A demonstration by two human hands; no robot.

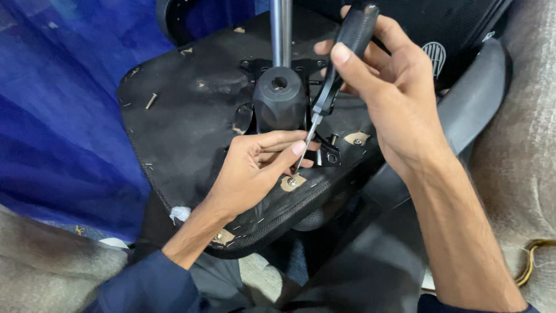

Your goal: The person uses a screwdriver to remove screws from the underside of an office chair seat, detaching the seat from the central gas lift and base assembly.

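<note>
Head view: upturned chair seat base point(191, 116), black fabric underside facing up, lying across the person's lap. Landmark = black mechanism block point(280, 98) in the seat's middle, with a chrome column point(281, 29) rising out of it.

Right hand point(385, 81) above and right of the block, fingers wrapped shut round the black handle of a screwdriver point(333, 81). Shaft slants down-left past the block's right side; tip sits on a screw point(292, 182) below the block, near the seat's front rim.

Left hand point(258, 168) just below the block, resting on the seat fabric, fingers curled in narrow, fingertips pinched against the screwdriver shaft right above the screw.

Screw sits in a small tan patch where the fabric is cut away. A second bolt point(333, 139) stands upright just right of the shaft, on a black bracket lower-right of the block. Loose screw point(151, 101) lies on the fabric well left of the block. Blue cloth point(58, 116) further left, grey cushion point(521, 145) far right.
</note>
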